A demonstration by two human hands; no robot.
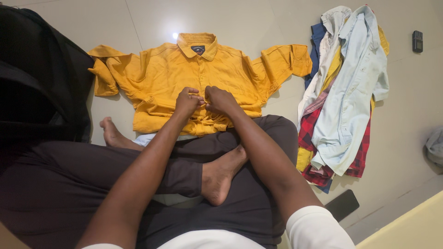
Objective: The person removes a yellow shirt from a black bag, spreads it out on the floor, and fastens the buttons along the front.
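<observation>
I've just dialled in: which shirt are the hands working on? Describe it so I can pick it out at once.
On the pale tiled floor, straight ahead of the seated person's crossed legs, a shirt lies spread flat, collar away and sleeves out. The left hand and right hand meet at its front. It is plain mustard yellow and lies alone, unlike the heaped shirts to the right.

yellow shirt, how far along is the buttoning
Done: the yellow shirt lies spread flat on the floor, collar away. In hand: left hand and right hand pinch its front placket near the hem. Left: the shirt pile beside it lies untouched.
</observation>
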